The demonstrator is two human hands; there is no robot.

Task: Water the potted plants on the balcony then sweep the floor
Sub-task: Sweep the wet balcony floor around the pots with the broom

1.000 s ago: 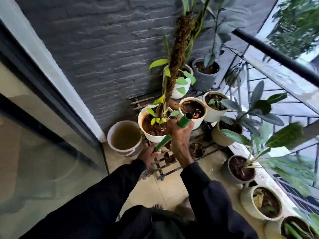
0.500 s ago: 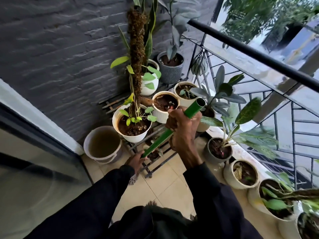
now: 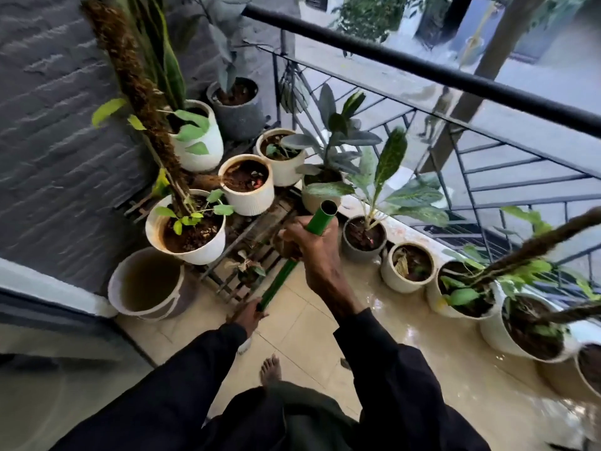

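A green hollow broom handle [image 3: 283, 278] slants up from low centre toward the pots. My right hand [image 3: 312, 252] grips it near its open top end. My left hand [image 3: 248, 315] grips it lower down; the broom's head is hidden behind my arms. Several potted plants stand ahead: a white pot with a moss pole [image 3: 185, 236], a white pot of bare soil [image 3: 247, 183], and a grey pot [image 3: 362, 239] by the railing. The tiled floor [image 3: 422, 362] is wet and shiny at right.
A white bucket [image 3: 146, 284] of murky water stands at the left by the glass door. A dark slatted rack [image 3: 247, 255] carries the raised pots. More white pots [image 3: 406, 268] line the black railing [image 3: 422, 66] on the right. My bare foot [image 3: 270, 369] is on the tiles.
My view has swung to the right, bringing more of the railing pots into sight. Both hands keep their grip on the green handle, whose top end now sits further right of the pots.
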